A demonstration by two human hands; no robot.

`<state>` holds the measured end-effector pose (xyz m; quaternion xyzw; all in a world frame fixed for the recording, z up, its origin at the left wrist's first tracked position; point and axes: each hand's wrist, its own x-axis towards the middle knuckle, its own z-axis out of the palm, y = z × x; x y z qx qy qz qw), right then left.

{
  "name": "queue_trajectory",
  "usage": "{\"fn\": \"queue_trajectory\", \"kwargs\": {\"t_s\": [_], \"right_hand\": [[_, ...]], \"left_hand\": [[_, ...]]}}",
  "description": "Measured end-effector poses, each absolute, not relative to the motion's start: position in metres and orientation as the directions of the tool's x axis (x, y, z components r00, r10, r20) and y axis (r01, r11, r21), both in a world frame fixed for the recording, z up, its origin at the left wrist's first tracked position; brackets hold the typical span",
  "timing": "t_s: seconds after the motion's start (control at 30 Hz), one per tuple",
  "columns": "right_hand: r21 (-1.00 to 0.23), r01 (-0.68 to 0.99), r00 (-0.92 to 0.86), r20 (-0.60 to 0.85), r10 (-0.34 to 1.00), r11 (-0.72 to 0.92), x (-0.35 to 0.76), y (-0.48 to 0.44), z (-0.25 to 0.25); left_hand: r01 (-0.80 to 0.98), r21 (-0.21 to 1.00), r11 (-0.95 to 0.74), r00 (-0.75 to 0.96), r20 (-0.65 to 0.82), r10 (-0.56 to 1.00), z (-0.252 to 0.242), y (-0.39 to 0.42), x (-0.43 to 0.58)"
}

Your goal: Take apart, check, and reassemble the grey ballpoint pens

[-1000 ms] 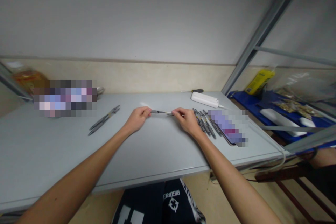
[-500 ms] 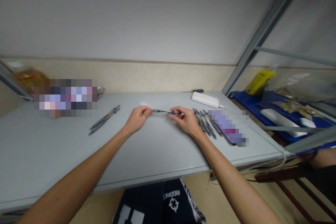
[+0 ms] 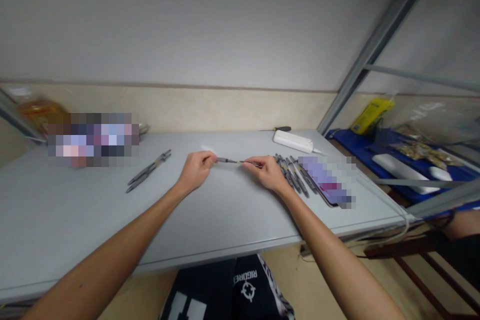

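A thin grey pen (image 3: 226,160) stretches level between my two hands above the grey desk (image 3: 195,230). My left hand (image 3: 198,169) pinches its left end between thumb and fingers. The fingers of my right hand (image 3: 265,171) are closed round its right end, where a darker part shows between them. Several grey pens (image 3: 296,175) lie side by side just right of my right hand. To the left of my left hand, more grey pens (image 3: 149,171) lie slantwise on the desk.
Behind the right-hand pens are a white power strip (image 3: 292,141) and a screwdriver (image 3: 282,129). A phone (image 3: 326,182), partly pixelated, lies beside those pens. A pixelated object (image 3: 93,139) stands at the back left, near a bottle (image 3: 43,112). A metal frame (image 3: 375,50) rises at right.
The fingers of my right hand have straightened and drawn together along the pen's right end. My left hand has stayed nearly still.
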<state>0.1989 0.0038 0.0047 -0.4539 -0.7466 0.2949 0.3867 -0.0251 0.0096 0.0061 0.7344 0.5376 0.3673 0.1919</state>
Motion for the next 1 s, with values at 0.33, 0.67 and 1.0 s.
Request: {"fn": "queue_trajectory", "kwargs": {"t_s": [0.33, 0.67, 1.0], "right_hand": [[-0.984, 0.164, -0.293, 0.016, 0.956, 0.067, 0.2, 0.004, 0.008], [-0.979, 0.1, -0.079, 0.169, 0.982, 0.176, 0.197, 0.005, 0.01], [-0.941, 0.186, -0.1, 0.268, 0.958, 0.282, 0.196, 0.005, 0.01]], "left_hand": [[0.648, 0.666, -0.37, 0.192, 0.327, 0.925, 0.007, 0.008, -0.021], [0.548, 0.72, -0.426, 0.323, 0.288, 0.902, 0.0, 0.006, -0.016], [0.557, 0.651, -0.517, 0.449, 0.287, 0.846, 0.005, -0.002, -0.009]]}}
